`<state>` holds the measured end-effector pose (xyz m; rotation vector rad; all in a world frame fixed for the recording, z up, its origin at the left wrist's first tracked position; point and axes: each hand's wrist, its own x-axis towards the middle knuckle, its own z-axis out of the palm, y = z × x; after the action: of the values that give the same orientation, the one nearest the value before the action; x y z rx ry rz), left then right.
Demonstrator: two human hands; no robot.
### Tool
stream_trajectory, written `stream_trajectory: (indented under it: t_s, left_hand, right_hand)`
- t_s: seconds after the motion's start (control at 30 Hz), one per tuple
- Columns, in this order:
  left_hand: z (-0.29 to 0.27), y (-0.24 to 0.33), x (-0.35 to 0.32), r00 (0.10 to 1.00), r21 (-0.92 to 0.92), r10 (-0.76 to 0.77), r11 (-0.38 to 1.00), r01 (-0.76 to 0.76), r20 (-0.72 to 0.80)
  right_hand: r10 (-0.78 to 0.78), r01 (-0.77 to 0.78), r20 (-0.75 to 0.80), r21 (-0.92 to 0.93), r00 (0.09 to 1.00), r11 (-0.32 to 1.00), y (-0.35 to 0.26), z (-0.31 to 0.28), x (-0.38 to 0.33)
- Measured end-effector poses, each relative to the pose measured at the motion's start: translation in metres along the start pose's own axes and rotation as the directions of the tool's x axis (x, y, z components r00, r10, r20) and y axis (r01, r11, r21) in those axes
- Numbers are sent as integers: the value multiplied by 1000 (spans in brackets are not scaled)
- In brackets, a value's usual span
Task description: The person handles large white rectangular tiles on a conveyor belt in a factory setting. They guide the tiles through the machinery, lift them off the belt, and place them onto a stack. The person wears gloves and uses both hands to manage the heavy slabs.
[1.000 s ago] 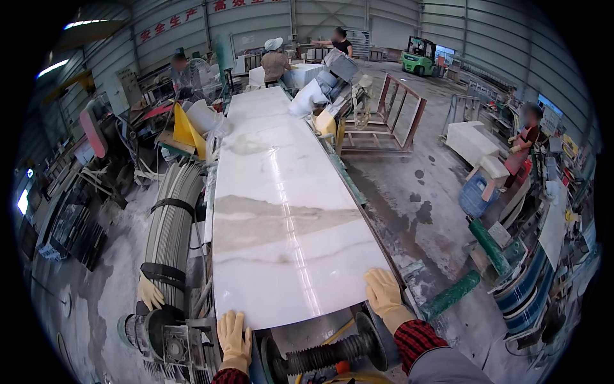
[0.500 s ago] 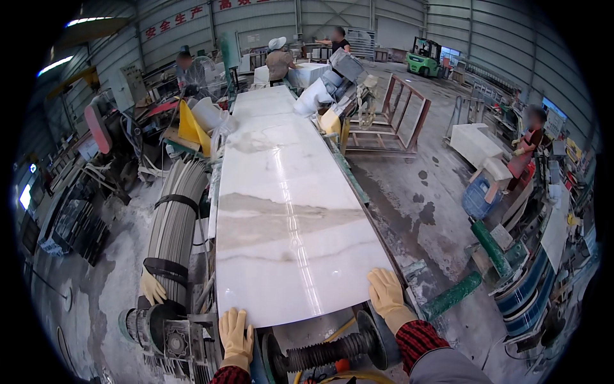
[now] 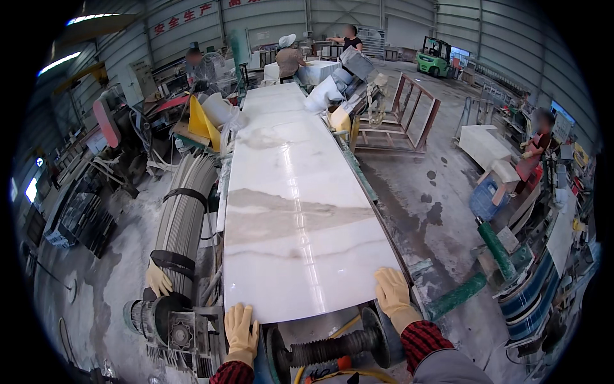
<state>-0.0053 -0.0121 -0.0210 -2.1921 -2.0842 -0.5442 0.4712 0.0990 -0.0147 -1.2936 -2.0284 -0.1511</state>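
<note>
A long polished white stone slab with beige-grey veining stretches away from me on a narrow bench. My left hand, in a cream work glove, lies at the slab's near left corner with its fingers stretched forward. At the near right corner, my right hand, gloved alike, rests with fingers extended along the edge. Neither hand is wrapped round anything. Below the slab's near end, between my hands, sits a dark ribbed roller with round end discs.
A loose cream glove lies on the bundled grey ribbed bellows, beside a motor. Green rollers stand to the right. Further off are a rusty metal frame, a green forklift and several people, one white-capped.
The view has turned slightly, so the whole scene sits a little further right. Both hands stay at the slab's near corners, and the slab shows no clear movement.
</note>
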Motion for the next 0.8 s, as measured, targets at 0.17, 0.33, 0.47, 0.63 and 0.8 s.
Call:
stream_trajectory:
  t_s: [0.17,0.33,0.47,0.63,0.8]
  left_hand:
    - [-10,5,0,1000,-17,-2,1000,2,23]
    - [-12,7,-2,1000,9,5,1000,-5,20]
    - [-10,7,-4,1000,19,6,1000,-7,16]
    - [-7,6,-7,1000,34,3,999,-3,16]
    - [-10,7,-8,999,15,-6,1000,5,36]
  right_hand:
    - [13,-13,22,-4,1000,1000,-3,-1,-2]
    - [-17,17,5,-7,1000,1000,-4,-3,-1]
    - [-15,15,21,-5,1000,1000,-4,-5,-3]
    - [-26,26,4,-12,1000,1000,-2,-3,-6]
    - [-9,9,17,-7,1000,1000,-5,-7,-6]
